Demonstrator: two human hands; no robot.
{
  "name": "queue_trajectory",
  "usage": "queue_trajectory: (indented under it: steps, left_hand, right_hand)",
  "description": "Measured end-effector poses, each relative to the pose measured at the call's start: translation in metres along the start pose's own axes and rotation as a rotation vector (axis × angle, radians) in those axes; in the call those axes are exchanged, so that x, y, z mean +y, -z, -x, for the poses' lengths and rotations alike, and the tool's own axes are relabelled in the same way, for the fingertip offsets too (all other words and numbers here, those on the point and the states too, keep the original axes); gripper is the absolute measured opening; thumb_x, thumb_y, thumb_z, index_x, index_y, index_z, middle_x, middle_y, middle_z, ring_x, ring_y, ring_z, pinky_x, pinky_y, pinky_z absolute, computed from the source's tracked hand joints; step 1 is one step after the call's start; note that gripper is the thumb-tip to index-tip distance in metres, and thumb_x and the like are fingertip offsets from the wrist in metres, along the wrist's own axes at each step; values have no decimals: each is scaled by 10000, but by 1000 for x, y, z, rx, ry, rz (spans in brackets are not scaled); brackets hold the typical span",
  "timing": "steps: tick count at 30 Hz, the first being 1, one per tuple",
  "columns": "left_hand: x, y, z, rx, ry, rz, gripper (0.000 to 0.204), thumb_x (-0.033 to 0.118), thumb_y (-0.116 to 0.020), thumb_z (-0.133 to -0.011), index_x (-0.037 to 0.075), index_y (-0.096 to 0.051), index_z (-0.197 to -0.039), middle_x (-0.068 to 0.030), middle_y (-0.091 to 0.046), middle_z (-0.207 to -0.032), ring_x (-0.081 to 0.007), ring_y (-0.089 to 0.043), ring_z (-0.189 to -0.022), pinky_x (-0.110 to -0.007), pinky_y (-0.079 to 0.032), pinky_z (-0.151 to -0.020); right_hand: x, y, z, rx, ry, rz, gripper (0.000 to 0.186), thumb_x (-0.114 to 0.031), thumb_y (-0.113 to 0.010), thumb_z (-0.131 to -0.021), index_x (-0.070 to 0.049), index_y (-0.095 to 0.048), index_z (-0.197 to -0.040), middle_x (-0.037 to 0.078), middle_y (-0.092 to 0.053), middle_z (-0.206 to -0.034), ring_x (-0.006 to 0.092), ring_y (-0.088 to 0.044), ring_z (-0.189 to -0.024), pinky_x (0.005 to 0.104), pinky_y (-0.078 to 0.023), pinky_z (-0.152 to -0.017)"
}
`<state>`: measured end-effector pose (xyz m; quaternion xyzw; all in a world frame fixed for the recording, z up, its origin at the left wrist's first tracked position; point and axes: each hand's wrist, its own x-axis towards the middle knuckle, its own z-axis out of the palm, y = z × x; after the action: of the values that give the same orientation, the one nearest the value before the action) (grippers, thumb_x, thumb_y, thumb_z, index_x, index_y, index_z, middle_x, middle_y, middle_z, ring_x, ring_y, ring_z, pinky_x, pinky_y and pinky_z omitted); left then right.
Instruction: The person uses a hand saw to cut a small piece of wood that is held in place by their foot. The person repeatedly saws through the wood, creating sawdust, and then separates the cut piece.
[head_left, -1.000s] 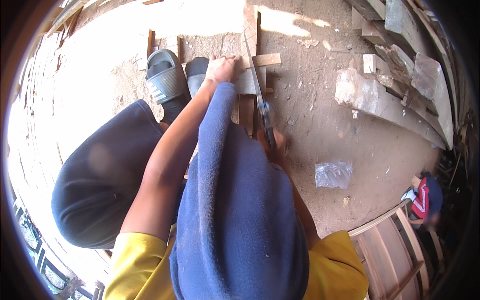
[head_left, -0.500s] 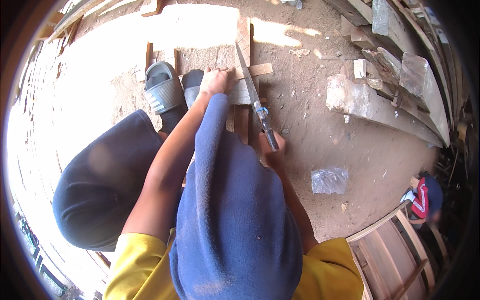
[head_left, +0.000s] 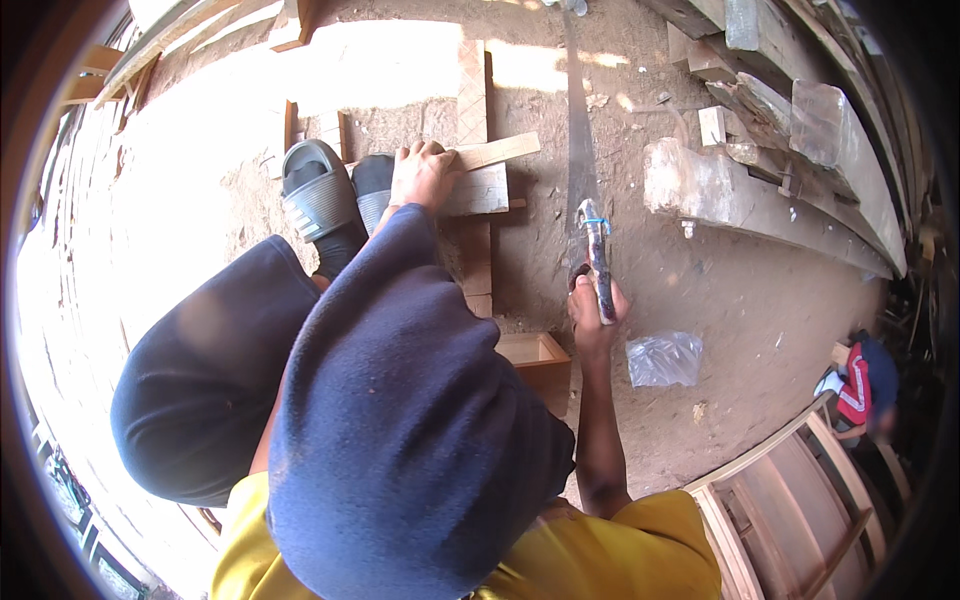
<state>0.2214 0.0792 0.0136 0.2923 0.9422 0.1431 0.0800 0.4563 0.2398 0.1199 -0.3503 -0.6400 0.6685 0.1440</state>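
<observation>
My left hand [head_left: 420, 174] is closed over one end of a thin wooden strip [head_left: 502, 150], pressing it down on a pale wood block [head_left: 484, 191]. The strip's free end sticks out to the right. Under them a longer board [head_left: 473, 95] runs away from me along the ground. My right hand [head_left: 597, 308] grips the dark, worn handle of a handsaw [head_left: 583, 150], which has a blue tie around it. Its blade points away from me, right of the strip and apart from it.
My sandalled foot [head_left: 322, 190] is beside my left hand. Heavy timbers [head_left: 745, 205] are piled at the right. A clear plastic bag [head_left: 664, 359] lies on the dirt floor. A wooden box [head_left: 535, 350] is near my knee; a wooden frame [head_left: 790, 500] and another person [head_left: 862, 385] are at lower right.
The handsaw has come away from the strip, swinging right with my right hand. My left hand stays on the strip. My raised knee has shifted left, uncovering the box.
</observation>
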Motion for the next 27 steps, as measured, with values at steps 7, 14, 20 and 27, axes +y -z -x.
queue_trajectory:
  steps: [7, 14, 20, 27]
  left_hand:
    - [0, -8, -4, 35, -139, 61, 267, 277, -683, -777, 156, -691, -1015, -24, -621, -1041, -206, -542, -1048, -387, -386, -913]
    - [13, -6, -24, -113, -242, 37, 243, 261, -673, -783, 133, -692, -989, -76, -622, -1031, -232, -557, -1035, -428, -395, -921]
    - [34, 6, -46, -235, -277, -131, 106, 115, -600, -784, 57, -642, -863, -124, -660, -831, -296, -658, -875, -516, -333, -1021]
    - [37, 4, -61, -269, -321, -276, 180, 201, -629, -776, 106, -650, -927, -105, -659, -891, -256, -660, -885, -604, -287, -1020]
  right_hand:
    - [39, 7, 16, -24, 22, 227, 83, -74, -580, -868, 0, -581, -830, -19, -478, -585, 57, -434, -533, 254, -357, -484]
    - [47, 4, 18, -25, 107, 210, 76, -92, -565, -887, -17, -567, -871, -54, -455, -586, 18, -386, -470, 209, -298, -421]
    - [49, 21, 33, 62, 188, 255, 87, -89, -564, -883, -23, -560, -827, -47, -459, -576, 32, -406, -478, 223, -306, -427]
    - [62, 23, 50, 89, 55, 93, 96, -94, -569, -890, -41, -533, -818, -40, -444, -590, 34, -392, -474, 221, -307, -419]
